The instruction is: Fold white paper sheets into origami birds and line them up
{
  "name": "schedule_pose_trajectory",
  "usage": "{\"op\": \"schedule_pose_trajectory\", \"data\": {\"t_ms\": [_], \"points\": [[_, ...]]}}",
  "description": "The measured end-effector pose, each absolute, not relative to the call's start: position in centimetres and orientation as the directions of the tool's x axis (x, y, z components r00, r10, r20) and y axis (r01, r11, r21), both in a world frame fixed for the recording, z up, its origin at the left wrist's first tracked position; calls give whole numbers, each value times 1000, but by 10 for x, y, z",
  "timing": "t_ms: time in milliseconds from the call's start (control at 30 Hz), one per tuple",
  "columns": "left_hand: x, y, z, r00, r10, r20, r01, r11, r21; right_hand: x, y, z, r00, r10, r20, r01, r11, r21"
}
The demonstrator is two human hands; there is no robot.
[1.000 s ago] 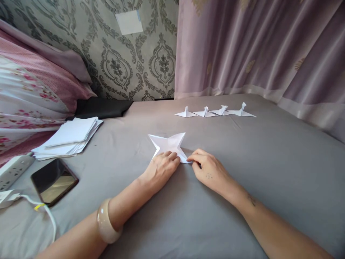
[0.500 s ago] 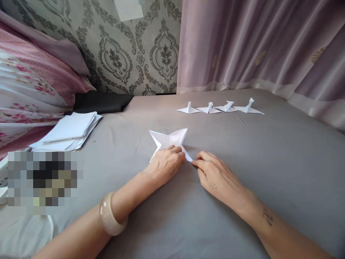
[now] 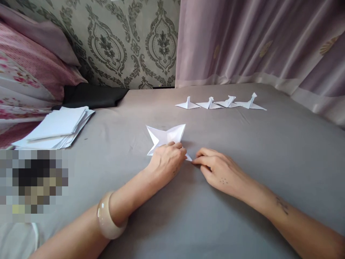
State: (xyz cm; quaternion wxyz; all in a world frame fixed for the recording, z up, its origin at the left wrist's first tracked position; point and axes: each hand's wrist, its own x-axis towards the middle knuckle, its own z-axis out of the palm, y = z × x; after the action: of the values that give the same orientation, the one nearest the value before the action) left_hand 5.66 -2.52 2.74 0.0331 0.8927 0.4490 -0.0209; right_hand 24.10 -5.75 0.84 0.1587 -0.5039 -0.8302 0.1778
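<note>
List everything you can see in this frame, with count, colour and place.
Star-shaped folded paper: one, white, centre, partly under the left hand
Folded paper figures: four, white, in a row towards the back right
Paper stack: one, white, left
Dark flat item: one, black, behind the stack
Pixelated patch: one, mixed, lower left; contents hidden
Cord: one, white, lower left
Cloth surface: one, grey, beneath
Wall: one, grey patterned, back
Curtain: mauve, back right; panel count unclear
Floral fabric: pink and white, far left
Bangle: one, cream, left wrist
Left hand: one, bare, centre
Right hand: one, bare, right of centre
</note>
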Motion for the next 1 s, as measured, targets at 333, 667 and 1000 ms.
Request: {"op": "schedule_pose_trajectory", "data": {"t_ms": [333, 667, 1000], "points": [[54, -20, 24, 631, 773, -64, 775, -628, 67, 248, -64, -9, -386, 880, 277, 720, 475, -506], [54, -19, 27, 624, 777, -84, 781, -618, 87, 246, -69, -7, -560, 775, 292, 735, 628, -255], [55, -19, 26, 616, 781, -103, 787, -613, 66, 245, -71, -9, -559, 776, 294, 748, 624, -225]]}}
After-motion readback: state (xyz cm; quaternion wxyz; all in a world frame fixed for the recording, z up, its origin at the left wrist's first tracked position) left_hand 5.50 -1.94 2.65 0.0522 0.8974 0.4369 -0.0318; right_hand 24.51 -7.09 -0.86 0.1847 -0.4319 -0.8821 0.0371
